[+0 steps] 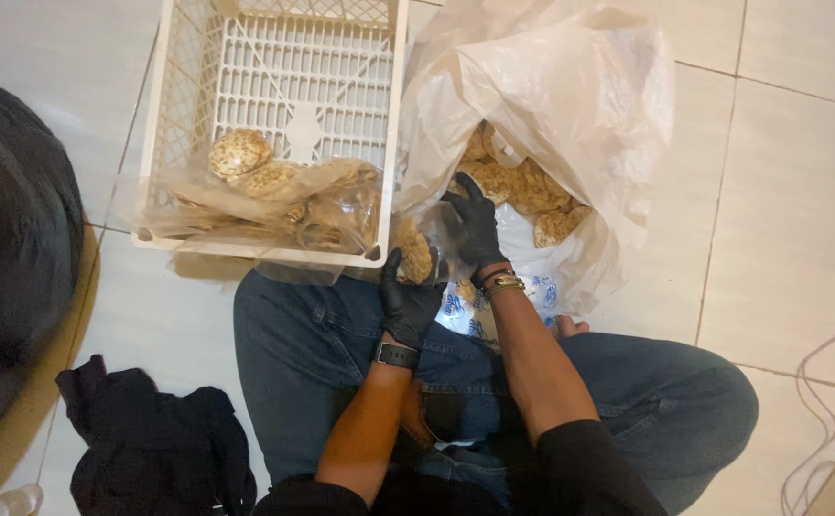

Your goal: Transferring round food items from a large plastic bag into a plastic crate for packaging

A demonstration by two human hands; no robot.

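Nearby, crate flanks sack of crackers.

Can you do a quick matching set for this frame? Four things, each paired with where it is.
Things:
1. white crate
2. large plastic bag
3. black cloth
4. grey cable

Places:
A. floor at far right
B. floor at lower left, beside the knee
C. on the tiles ahead of the left knee, small packed bags inside
D. open in front of the right hand, round crackers inside

Pairs: 1-C, 2-D, 3-B, 4-A
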